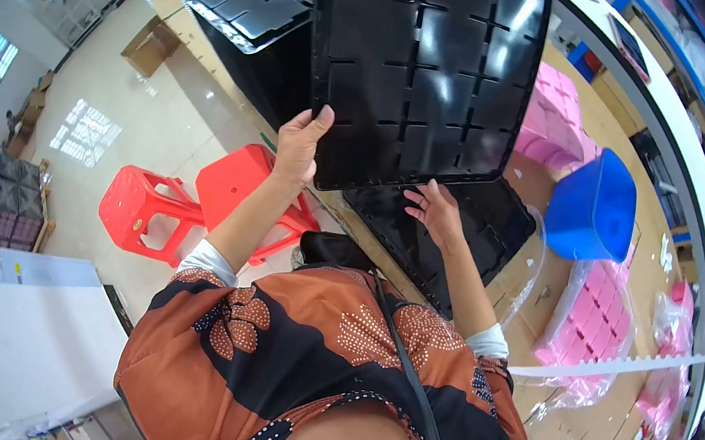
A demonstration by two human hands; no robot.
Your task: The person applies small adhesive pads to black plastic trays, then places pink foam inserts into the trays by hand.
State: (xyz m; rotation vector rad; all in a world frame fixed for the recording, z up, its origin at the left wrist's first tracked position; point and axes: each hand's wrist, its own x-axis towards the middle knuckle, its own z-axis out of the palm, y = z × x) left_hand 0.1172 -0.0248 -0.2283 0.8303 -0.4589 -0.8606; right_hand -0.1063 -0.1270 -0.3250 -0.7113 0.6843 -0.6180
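- Head view, looking down over the person's patterned top: the wooden workbench (583, 428) runs along the right, cluttered from end to end.
- Biggest thing in hand is the black moulded tray (421, 69), lifted up and tilted above the bench, its grid of shallow compartments all bare; its top edge is cut off by the frame.
- The left hand (302, 144) clamps the tray's lower left edge, thumb on the face and fingers behind, out of sight.
- The right hand (434, 211) lies flat with fingers spread on a second black tray (476, 232) resting on the bench, just under the raised one; it presses rather than grips.
- A stack of black trays (251, 6) stands further back on the left, its lower part hidden by the raised tray.
- A blue plastic bin (593, 207) lies tipped on the bench; I cannot see inside it.
- Pink boxes (552, 122) sit behind it, partly covered.
- A clear bag of pink boxes (592, 327) sits nearer, contents blurred.
- Two red stools (194, 204) stand on the floor to the left.
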